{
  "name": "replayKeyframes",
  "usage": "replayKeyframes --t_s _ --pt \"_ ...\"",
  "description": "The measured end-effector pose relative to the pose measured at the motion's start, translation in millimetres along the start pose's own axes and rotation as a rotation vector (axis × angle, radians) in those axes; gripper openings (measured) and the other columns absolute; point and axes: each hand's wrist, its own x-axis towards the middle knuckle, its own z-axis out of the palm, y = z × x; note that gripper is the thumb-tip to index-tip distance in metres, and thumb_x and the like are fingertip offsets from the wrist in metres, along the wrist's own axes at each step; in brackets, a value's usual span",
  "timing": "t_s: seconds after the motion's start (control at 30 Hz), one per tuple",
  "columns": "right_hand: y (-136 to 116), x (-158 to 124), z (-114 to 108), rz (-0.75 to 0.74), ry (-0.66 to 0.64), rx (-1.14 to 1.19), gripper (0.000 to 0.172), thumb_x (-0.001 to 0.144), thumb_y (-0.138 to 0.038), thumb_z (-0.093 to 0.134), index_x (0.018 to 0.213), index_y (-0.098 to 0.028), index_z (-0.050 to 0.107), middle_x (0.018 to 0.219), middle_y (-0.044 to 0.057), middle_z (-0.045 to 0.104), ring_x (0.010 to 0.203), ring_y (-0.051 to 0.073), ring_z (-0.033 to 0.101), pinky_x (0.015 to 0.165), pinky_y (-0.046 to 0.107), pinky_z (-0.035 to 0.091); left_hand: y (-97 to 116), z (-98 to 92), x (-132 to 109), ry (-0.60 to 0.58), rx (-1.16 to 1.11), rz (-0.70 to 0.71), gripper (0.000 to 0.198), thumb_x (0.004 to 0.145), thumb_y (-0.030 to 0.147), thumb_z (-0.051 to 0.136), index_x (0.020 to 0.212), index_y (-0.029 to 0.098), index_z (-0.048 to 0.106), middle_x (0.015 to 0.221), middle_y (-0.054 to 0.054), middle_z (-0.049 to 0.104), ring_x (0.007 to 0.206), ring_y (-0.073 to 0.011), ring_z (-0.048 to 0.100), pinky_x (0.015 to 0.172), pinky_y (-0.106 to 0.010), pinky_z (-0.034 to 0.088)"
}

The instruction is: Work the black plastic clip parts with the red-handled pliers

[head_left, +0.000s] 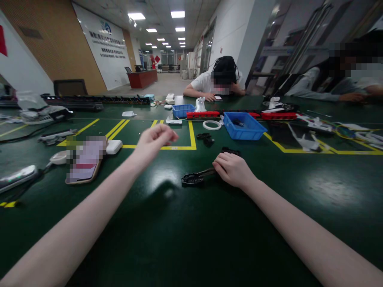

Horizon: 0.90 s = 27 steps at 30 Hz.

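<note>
My right hand [233, 167] rests low over the green table, its fingers curled round one end of a long black part [193, 179] with a thin dark arm. The part's wider, hollow end lies to the left of the fingers; what the palm covers is hidden. Just beyond those knuckles sits another small black piece [229, 151]. My left hand [157, 138] is raised above the table to the left, fingers curled together towards the thumb. Whether anything small is pinched there I cannot make out.
A blue bin [243, 126] holds a dark item. Beside it lie a white ring [212, 125] and small black parts [204, 136]. To the left are a phone [86, 159], a white box [114, 147] and a power strip [18, 178]. A person [223, 77] sits opposite.
</note>
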Motion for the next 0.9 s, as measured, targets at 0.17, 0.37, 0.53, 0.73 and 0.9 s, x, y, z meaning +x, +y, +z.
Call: replayKeyframes --t_s 0.17,0.37,0.53,0.73,0.9 --pt "0 -2 -1 -0.026 -0.031 0.009 0.037 0.099 -0.032 0.036 0.076 -0.017 0.061 0.077 0.007 0.062 0.072 0.017 0.051 0.067 0.032 0.035 -16 30.0 -19 -0.292 0.113 -0.044 0.026 0.099 0.035 0.046 0.099 0.016 0.063 0.101 -0.006 0.067 0.097 -0.0197 0.061 0.086 -0.034 0.049" --pt "-3 0 -1 -0.023 -0.035 0.029 0.034 0.097 -0.032 0.039 0.077 -0.017 0.062 0.079 0.009 0.063 0.074 0.02 0.052 0.07 0.034 0.037 -15 46.1 -37 -0.523 0.337 -0.005 0.065 0.085 0.048 0.066 0.14 0.026 0.04 0.14 -0.01 0.047 0.123 -0.0296 0.048 0.102 -0.046 0.041" --pt "-3 1 -2 0.024 0.023 0.053 0.032 0.097 -0.027 0.038 0.079 -0.019 0.062 0.082 0.008 0.065 0.079 0.021 0.055 0.079 0.037 0.041 -18 57.5 -34 -0.548 0.452 0.064 0.051 0.082 0.049 0.069 0.124 0.025 0.054 0.136 -0.01 0.05 0.12 -0.0313 0.047 0.1 -0.048 0.038" --pt "-5 1 1 0.036 0.025 0.078 0.032 0.097 -0.026 0.036 0.079 -0.019 0.061 0.084 0.008 0.065 0.079 0.02 0.058 0.078 0.035 0.041 -21 60.1 -32 -0.524 0.283 0.024 0.037 0.089 0.04 0.062 0.119 0.02 0.056 0.116 -0.008 0.063 0.102 -0.0236 0.059 0.087 -0.037 0.047" --pt "-7 2 3 0.013 -0.019 0.078 0.034 0.098 -0.028 0.035 0.079 -0.018 0.061 0.082 0.008 0.064 0.076 0.018 0.056 0.07 0.032 0.038 -22 58.0 -33 -0.551 0.308 0.001 0.038 0.09 0.042 0.06 0.121 0.019 0.058 0.109 -0.007 0.068 0.092 -0.0224 0.064 0.083 -0.034 0.047"
